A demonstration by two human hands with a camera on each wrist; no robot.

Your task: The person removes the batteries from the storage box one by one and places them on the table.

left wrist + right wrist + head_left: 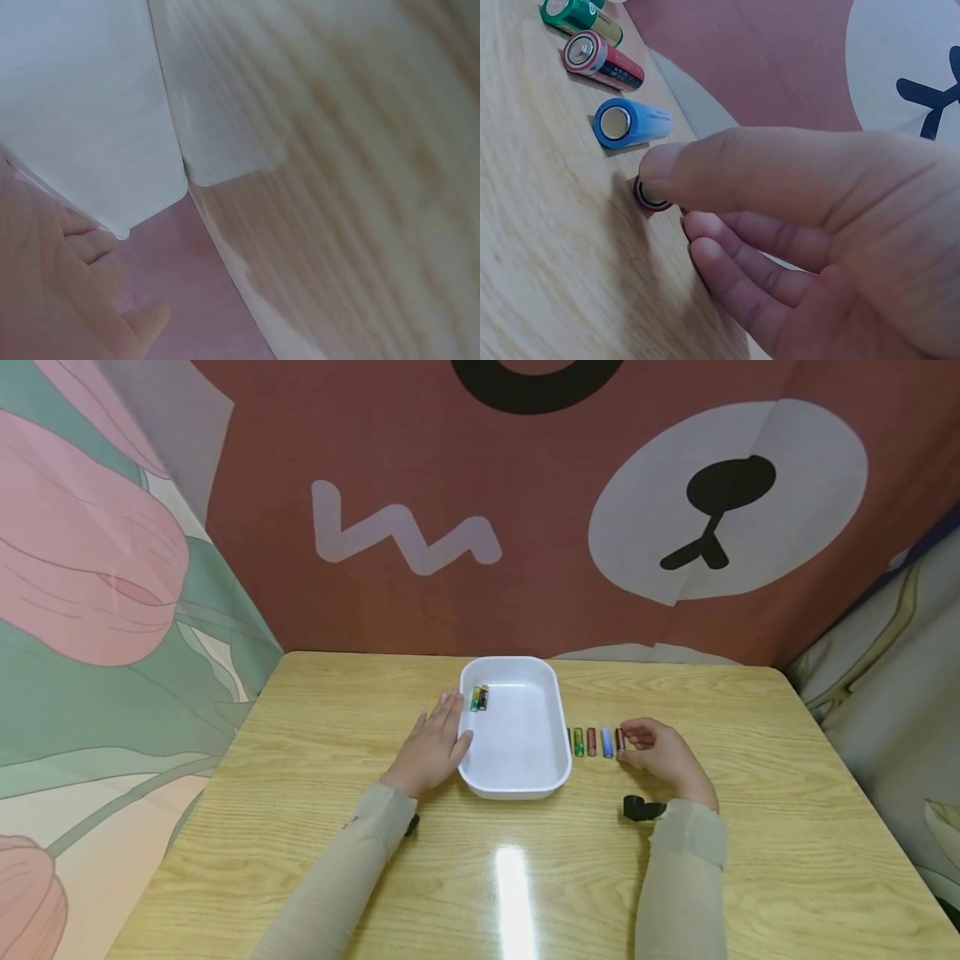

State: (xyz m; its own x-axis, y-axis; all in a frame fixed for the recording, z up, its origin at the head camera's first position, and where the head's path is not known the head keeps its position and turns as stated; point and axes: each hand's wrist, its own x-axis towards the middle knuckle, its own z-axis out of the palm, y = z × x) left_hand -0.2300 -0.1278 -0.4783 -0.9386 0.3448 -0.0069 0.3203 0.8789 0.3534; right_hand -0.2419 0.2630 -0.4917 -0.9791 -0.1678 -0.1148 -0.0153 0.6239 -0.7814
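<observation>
My right hand (665,758) pinches a dark red battery (620,739) at the right end of a row on the table. In the right wrist view, the thumb covers much of that battery's near end (652,196). Beside it lie a blue battery (607,742), a red battery (592,742) and a green battery (579,742), with another partly hidden by the tray's edge. With fingers extended, my left hand (431,750) rests against the left side of a white tray (517,792). Inside the tray, a green battery (476,699) and a black battery (483,698) lie side by side at the upper left.
The wooden table (315,735) backs onto a reddish-brown printed cloth (375,610). Floral cloth (90,610) hangs on the left. A black wrist camera (642,808) sits under the right wrist, close to the tabletop.
</observation>
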